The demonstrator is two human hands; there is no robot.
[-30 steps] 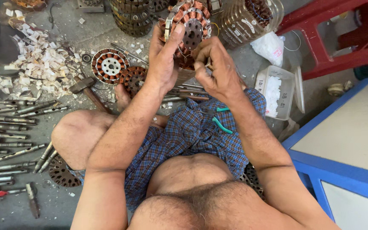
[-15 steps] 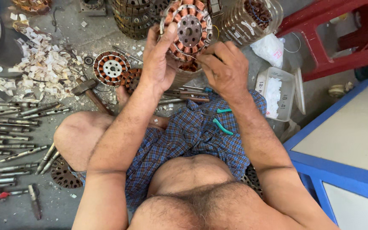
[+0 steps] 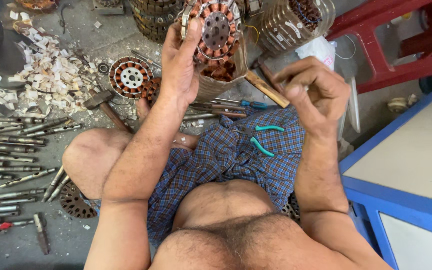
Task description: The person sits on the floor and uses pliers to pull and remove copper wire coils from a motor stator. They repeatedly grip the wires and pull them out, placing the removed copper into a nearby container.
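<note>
Nearest the camera, a pair of teal-handled pliers [image 3: 263, 139] lies on the checked cloth [image 3: 236, 160] over the person's lap, untouched.

Above it, the right hand [image 3: 312, 92] has come away from the stator. Half a second ago it was pressed against the part's lower right edge; now it hangs apart from it, to the right, fingers [image 3: 296, 70] curled in narrow with the thumb and forefinger pinched. Something small may be nipped between them, but the view is too poor to say.

The left hand [image 3: 181, 65] keeps its grasp and has lifted the motor stator [image 3: 215, 31] higher, so that it sits at the top edge of the view, copper windings facing the camera, held by this hand alone with the fingers wrapped round its left rim.

Farther off on the floor [image 3: 76, 40], a second stator [image 3: 131, 76] lies flat beside a hammer [image 3: 103, 102], with paper scraps [image 3: 46, 75] beyond and steel shafts [image 3: 11, 145] in rows at the left.
</note>
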